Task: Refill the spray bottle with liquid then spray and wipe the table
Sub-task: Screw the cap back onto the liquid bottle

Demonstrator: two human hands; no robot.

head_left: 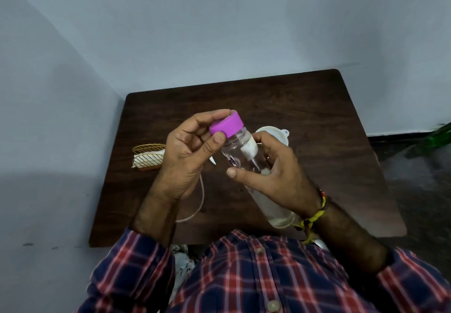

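Head camera is looking down at a clear plastic bottle (246, 166) being held tilted above the dark wooden worktop (317, 127), its purple cap (227, 124) pointing up and away. It is see-through, with a small label on its side and a little whitish liquid sitting at its lower end. The left hand (188, 156) is pinching the cap between thumb and curled fingers. The right hand (273, 173) is wrapping its grip around the bottle's body. A white funnel (275, 133) is lying on the worktop just behind, and a gold wire holder (147, 157) is sitting at the left.
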